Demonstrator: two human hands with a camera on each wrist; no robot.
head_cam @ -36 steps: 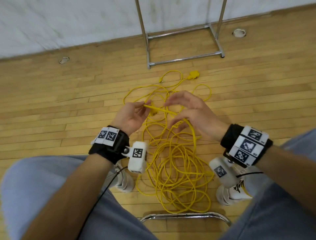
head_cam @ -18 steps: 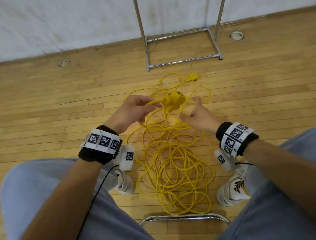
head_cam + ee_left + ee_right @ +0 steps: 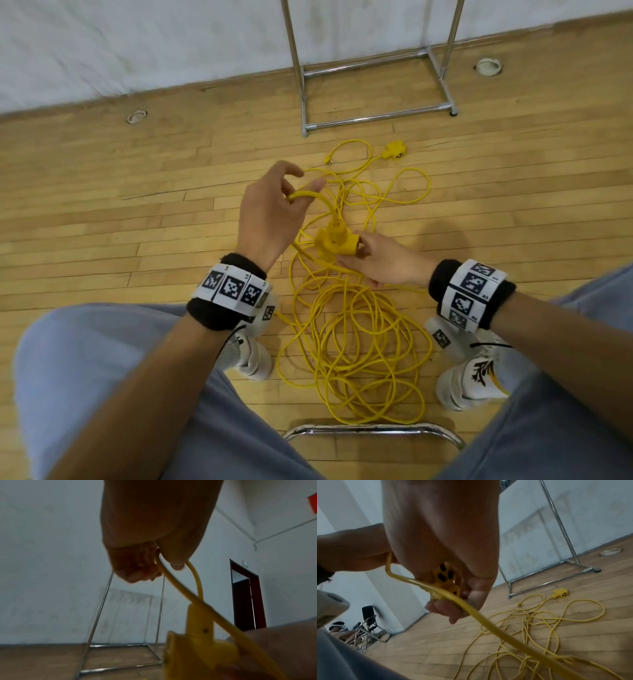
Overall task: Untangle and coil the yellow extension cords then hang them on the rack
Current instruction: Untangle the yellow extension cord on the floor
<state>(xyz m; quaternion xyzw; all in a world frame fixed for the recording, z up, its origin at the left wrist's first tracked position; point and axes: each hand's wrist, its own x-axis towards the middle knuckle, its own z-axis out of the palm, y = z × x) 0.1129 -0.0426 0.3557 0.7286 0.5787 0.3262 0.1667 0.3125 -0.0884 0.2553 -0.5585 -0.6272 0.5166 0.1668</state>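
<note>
The wood floor (image 3: 102, 219) spreads out under both hands, and the metal rack (image 3: 373, 65) stands on it beyond the fingertips, against the white wall (image 3: 137, 44), well apart from either hand. Below and between the two wrists lies the tangled pile of yellow cords (image 3: 356, 346), its loops crossing over one another on the floor between the person's white shoes (image 3: 469, 380), with looser strands running out past the hands toward the rack. Just under the pile, nearest the body, a curved chrome chair bar (image 3: 373, 430) shows between the knees. The left hand (image 3: 267, 219) is raised above the pile, its lower fingers curled around a bend of cord (image 3: 308, 196) while the forefinger and thumb stand apart above it; the left wrist view shows the cord leaving that grip in a loop. From there the cord drops to the yellow socket block (image 3: 337, 243), which sits just to the right of the left wrist. The right hand (image 3: 380, 263) holds that block from the side, fingers closed around it, and the right wrist view shows dark slots on its face, though blur makes the exact finger placement hard to read. Farther off, beyond both hands and near the rack's foot, a second socket block (image 3: 396, 151) lies on the floor, with a small plug (image 3: 329, 161) just to its left.
</note>
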